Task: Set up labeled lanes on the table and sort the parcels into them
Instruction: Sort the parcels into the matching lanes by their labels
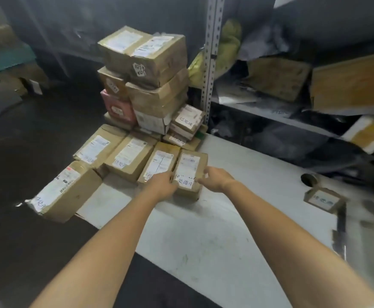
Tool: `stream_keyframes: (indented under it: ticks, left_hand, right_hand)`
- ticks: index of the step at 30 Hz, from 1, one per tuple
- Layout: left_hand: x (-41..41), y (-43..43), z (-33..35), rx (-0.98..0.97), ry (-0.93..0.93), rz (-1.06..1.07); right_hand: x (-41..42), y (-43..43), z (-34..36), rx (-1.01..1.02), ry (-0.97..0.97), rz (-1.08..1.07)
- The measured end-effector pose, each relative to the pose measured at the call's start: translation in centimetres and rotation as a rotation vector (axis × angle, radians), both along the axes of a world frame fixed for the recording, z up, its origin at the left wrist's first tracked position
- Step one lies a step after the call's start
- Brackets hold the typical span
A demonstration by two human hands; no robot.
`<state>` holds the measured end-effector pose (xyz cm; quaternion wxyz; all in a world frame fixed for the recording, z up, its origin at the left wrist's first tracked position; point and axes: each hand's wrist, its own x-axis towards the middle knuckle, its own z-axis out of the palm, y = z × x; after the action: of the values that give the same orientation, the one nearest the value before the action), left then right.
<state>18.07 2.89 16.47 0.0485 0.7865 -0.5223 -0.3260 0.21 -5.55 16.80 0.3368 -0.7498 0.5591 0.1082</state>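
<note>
Parcel sorting storeroom, stacked labelled cardboard parcels (pixel 145 56), perforated metal shelving upright (pixel 210 63), white worktable (pixel 237 218)

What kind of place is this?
Probably a parcel sorting room: labelled cardboard parcels stacked on the white table, a perforated metal shelf post with more packages behind, and the left hand and right hand holding a small parcel.

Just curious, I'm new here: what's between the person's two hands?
A small cardboard parcel with a handwritten label, its sides held by the left hand and right hand, in the head view.
</note>
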Motion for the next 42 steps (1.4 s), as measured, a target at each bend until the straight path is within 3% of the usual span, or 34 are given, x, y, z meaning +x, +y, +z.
stream_keyframes:
  ticks: [12, 17, 26, 31, 42]
  left_hand:
    - [-0.3, -8.7, -8.1, -0.023, 0.153, -0.023]
    - [1.1, -10.4, -10.2, -0.028, 0.346, 0.152]
    - [0.4, -11.6, -11.3, -0.069, 0.237, 0.135]
    - [0.3, -11.7, -11.0, -0.103, 0.305, 0.171]
    - [-1.9, -8.4, -8.1, 0.051, 0.592, 0.180]
  right_hand:
    - [3.6, -1.8, -5.5, 0.073, -0.218, -0.473]
    - [4.4, -3.6, -7.4, 0.129, -0.325, -0.616]
    - [3.6, -4.5, -10.2, 0.194, -0.495, -0.794]
    - [3.0, -3.5, -10.8, 0.183, -0.615, -0.905]
    - [-0.2, 1.2, -8.3, 0.160, -0.609, -1.017]
